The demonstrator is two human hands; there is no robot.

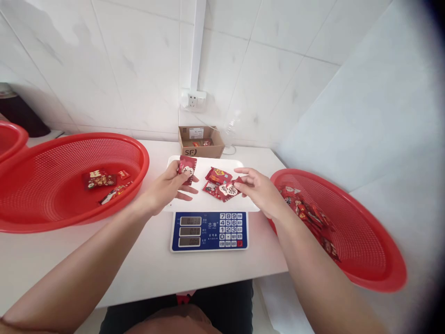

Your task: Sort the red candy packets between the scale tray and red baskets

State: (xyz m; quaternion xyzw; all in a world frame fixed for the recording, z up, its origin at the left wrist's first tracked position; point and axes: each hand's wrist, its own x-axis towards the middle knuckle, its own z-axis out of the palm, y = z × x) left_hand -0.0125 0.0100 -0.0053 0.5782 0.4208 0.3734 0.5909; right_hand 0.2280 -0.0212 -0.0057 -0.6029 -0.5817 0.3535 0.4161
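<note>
A dark red snack packet (pixel 188 168) is pinched between the thumb and fingers of my left hand (pixel 170 184), over the left side of the white scale pan (pixel 187 202). At the pan's right, my right hand (pixel 259 189) has its thumb and fingertips on a red packet with a pale printed patch (pixel 227 189). Another red packet (pixel 218 176) lies against it on the pan. Below the pan is the scale's blue panel (pixel 210 231), with number keys and three small displays.
A red mesh basket (pixel 139 204) with a few packets stands left; another red basket (pixel 385 278) with several packets stands right. Behind the scale sits a cardboard box (pixel 203 151) near a clear plastic bottle (pixel 232 130). A dark container (pixel 24 113) stands far left.
</note>
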